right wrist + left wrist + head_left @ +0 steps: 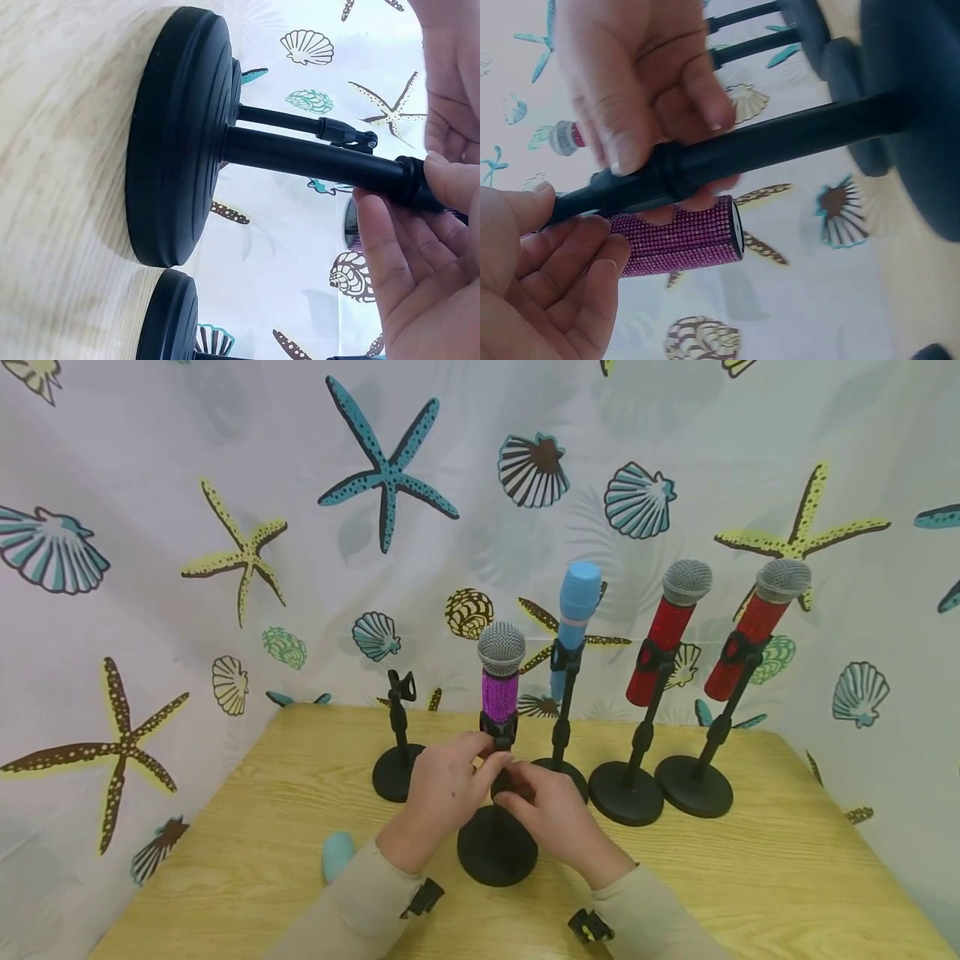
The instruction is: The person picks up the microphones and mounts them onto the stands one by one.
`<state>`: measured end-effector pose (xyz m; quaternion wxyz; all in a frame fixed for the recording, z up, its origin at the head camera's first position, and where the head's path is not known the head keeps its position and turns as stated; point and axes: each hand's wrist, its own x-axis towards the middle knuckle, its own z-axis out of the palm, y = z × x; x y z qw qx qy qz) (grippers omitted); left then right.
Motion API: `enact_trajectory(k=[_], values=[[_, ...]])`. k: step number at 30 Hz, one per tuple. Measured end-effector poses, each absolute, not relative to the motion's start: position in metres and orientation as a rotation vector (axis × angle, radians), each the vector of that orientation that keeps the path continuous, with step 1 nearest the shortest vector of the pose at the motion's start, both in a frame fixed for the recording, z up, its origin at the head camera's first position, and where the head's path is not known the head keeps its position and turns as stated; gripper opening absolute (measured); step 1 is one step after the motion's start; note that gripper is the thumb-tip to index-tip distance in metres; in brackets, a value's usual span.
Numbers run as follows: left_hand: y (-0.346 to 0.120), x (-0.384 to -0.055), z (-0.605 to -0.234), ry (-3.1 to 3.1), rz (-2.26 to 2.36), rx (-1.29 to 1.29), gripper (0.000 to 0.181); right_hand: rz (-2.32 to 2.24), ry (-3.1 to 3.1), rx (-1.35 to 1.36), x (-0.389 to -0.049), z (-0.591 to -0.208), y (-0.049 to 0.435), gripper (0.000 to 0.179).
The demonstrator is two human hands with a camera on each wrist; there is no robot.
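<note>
Both hands at one black desktop microphone stand [497, 858], which stands upright on the wood-grain table [795, 868], nearest the person of five such stands. Left hand [450, 777] higher: thumb and fingers close around the thin upper tube [634, 193], just below the clip [499, 729]. Right hand [551, 817] lower: thumb and fingers curled on the collar [409, 178], where the upper tube meets the thicker lower shaft [315, 160]. Round base lies flat on the table, below both grips.

Purple studded microphone [500, 695] sits in the clip, grille up, above both hands; whether the left fingertips touch its body cannot be told. Behind to the right: a blue microphone [579, 602] and two red microphones [660, 647] [748, 635] on their own stands. Back left, a shorter stand [399, 768]. Light-blue cylinder [338, 855] beside the left sleeve.
</note>
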<state>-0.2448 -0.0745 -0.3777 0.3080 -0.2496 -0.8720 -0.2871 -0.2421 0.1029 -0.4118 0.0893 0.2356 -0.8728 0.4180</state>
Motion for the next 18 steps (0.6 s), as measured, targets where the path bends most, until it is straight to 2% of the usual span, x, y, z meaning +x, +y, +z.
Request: enact_trajectory(k=[7,18], values=[[-0.073,-0.246,-0.358,-2.271,-0.9,-0.656,0.013,1.271,-2.602,0.686,-0.244,-0.413,0.103,0.029],[-0.071,-0.251,-0.352,-2.202,-0.95,-0.68,0.013,1.275,-2.621,0.607,-0.245,-0.413,0.103,0.027]])
